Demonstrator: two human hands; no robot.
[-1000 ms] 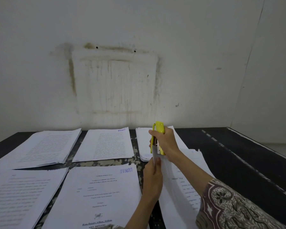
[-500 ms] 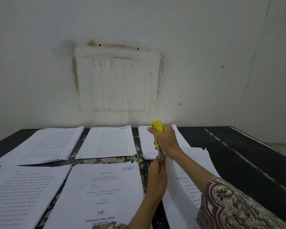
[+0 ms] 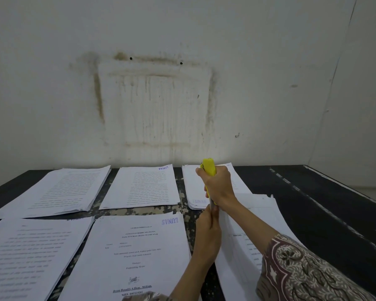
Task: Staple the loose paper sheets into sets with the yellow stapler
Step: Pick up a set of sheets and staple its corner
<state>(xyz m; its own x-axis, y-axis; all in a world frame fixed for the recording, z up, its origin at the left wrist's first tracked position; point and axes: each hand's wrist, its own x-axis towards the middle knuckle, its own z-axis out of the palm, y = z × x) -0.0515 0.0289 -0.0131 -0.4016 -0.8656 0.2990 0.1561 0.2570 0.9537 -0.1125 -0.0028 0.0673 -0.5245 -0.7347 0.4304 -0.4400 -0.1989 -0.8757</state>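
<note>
Poking above right-hand grip [image 3: 218,187], yellow stapler [image 3: 209,168]

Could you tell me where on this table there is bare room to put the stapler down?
The widest bare patch is the dark table surface on the right, between the sheets held and the table's right edge. The left and middle are crowded with paper stacks; only narrow strips show between them. Both hands work just right of centre.

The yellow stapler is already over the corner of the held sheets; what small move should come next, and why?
Probably squeeze the right hand fully to drive the staple. It grips the yellow stapler upright, and the left hand pinches the held sheets just below it.
</note>
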